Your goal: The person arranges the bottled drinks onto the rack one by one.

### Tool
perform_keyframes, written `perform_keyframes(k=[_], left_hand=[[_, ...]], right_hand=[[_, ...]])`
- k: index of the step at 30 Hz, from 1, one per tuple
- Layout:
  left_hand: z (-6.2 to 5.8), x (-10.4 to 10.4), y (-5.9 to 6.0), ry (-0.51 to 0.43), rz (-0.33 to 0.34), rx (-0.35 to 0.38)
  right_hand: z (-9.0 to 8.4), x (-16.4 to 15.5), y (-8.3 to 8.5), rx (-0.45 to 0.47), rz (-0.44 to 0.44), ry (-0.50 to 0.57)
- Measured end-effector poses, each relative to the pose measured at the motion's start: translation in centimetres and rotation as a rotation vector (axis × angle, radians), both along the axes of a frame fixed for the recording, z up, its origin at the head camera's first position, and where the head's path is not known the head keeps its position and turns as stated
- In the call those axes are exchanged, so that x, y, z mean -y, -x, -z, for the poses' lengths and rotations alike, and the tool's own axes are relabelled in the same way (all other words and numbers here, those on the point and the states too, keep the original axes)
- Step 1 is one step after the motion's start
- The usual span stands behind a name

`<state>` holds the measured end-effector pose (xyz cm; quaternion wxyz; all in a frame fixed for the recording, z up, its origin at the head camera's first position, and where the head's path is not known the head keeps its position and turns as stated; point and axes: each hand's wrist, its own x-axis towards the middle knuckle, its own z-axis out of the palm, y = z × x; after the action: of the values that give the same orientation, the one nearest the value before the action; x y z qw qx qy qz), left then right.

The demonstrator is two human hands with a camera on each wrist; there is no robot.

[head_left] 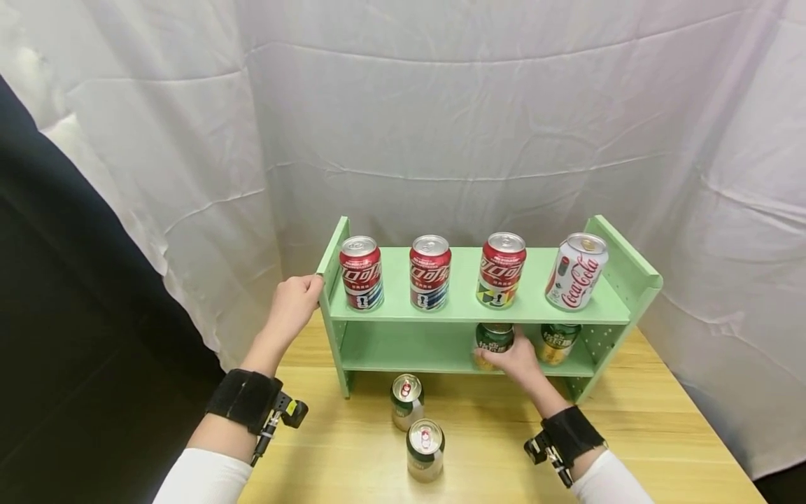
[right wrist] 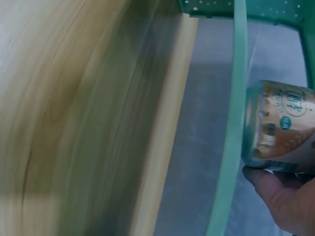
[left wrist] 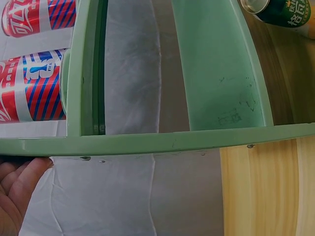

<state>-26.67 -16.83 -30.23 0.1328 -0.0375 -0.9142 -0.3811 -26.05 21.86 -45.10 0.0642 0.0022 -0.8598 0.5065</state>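
Nearest to the person, 2 green cans stand upright on the wooden table point(head_left: 630, 434), one point(head_left: 425, 449) in front and the other point(head_left: 406, 400) just behind it, both near the front edge of the green shelf point(head_left: 460, 350). To the left and right of these 2 cans the table top is bare wood, so there is open room on both sides.

The right hand point(head_left: 513, 362) reaches forward from the right, with the wrist low over the table. Its fingers are curled around a green and gold can point(head_left: 494, 338), which stands at the front edge of the lower board. Just to the right of it, a second green can point(head_left: 557, 341) stands on the same board; the left part of this board is free.

The left hand point(head_left: 294, 302) is raised higher and grips the left side panel of the shelf, thumb on the edge.

On the upper board stand 3 red cans point(head_left: 430, 271) and 1 white can point(head_left: 577, 271), well apart, in 1 row. Behind hangs a white curtain point(head_left: 441, 119).
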Motion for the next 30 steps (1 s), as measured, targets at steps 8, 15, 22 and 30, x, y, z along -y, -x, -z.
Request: perform_keyframes(k=[8, 15, 22, 30], left_hand=[[-0.1, -0.2, 0.1, -0.008, 0.005, -0.001], [0.0, -0.1, 0.1, -0.006, 0.007, -0.005], [0.1, 0.0, 0.0, -0.021, 0.008, 0.008], [0.1, 0.0, 0.0, -0.023, 0.011, 0.0]], right_hand=[[0.2, -0.1, 0.6, 0.039, -0.008, 0.054], [0.2, -0.1, 0.5, 0.049, -0.015, 0.084], [1.8, -0.1, -0.4, -0.08, -0.053, 0.104], [2.6, -0.7, -2.9, -0.211, -0.031, 0.09]])
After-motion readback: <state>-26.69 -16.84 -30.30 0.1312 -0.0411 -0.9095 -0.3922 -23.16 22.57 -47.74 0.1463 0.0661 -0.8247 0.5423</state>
